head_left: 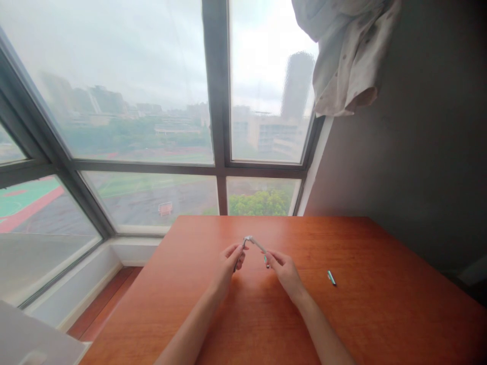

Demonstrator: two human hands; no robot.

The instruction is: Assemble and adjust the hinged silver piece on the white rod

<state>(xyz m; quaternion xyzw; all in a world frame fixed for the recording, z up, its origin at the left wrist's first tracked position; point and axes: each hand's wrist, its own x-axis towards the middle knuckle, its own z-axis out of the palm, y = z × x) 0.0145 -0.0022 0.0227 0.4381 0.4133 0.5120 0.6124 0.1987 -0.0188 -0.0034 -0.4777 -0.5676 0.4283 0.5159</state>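
Observation:
My left hand (231,258) pinches a slim, curved item with a dark handle and a silver-grey head (248,238); its exact kind is too small to make out. Between the fingers of my right hand (282,268) is a thin pale stick, pen-like, with a green and dark end (266,261) showing below the fingertips. The stick's far tip meets the silver head above the table, so the two form a peak between my hands. To the right, a short green, white and black piece (332,278), resembling a pen cap, lies on the table.
The reddish-brown wooden table (373,324) reaches to the windows, whose grey frame (218,167) stands behind it. Pale cloth (346,61) hangs at the upper right beside a dark grey wall (418,152). A white ledge (95,263) runs along the left.

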